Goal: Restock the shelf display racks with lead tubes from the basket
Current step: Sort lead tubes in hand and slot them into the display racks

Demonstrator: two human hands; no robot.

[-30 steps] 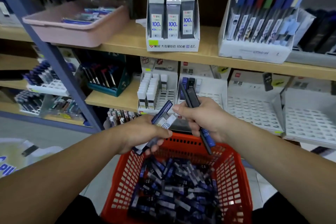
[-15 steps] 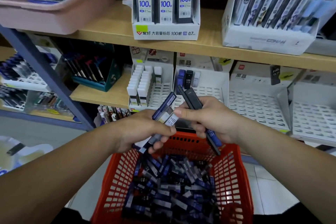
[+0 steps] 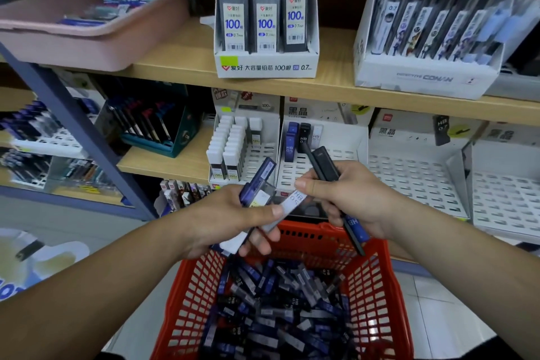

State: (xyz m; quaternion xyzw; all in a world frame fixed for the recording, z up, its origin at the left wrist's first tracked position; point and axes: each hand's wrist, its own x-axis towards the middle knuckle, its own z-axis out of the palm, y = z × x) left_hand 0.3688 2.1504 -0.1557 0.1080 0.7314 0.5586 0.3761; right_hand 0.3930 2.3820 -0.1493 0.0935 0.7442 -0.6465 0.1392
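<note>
1. Slim blue and clear plastic lead tubes (image 3: pixel 258 181) fan from the left hand (image 3: pixel 228 222), its grip curled round them; more fill the red mesh basket (image 3: pixel 380 286) below.
2. The right hand (image 3: pixel 356 202) pinches dark tubes (image 3: pixel 324 164) — best slotted upright, matching colours.
3. The white slotted rack (image 3: pixel 350 155) ahead has free rows; the wooden shelf (image 3: pixel 321 90) overhangs it.

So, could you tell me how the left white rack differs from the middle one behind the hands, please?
The left rack carries two long rows of white-capped tubes; the middle rack has only a few HB tubes, blue, black and clear, at its back. The white-capped tubes read 100; the HB tubes do not. Both are white slotted racks side by side on one shelf.
</note>
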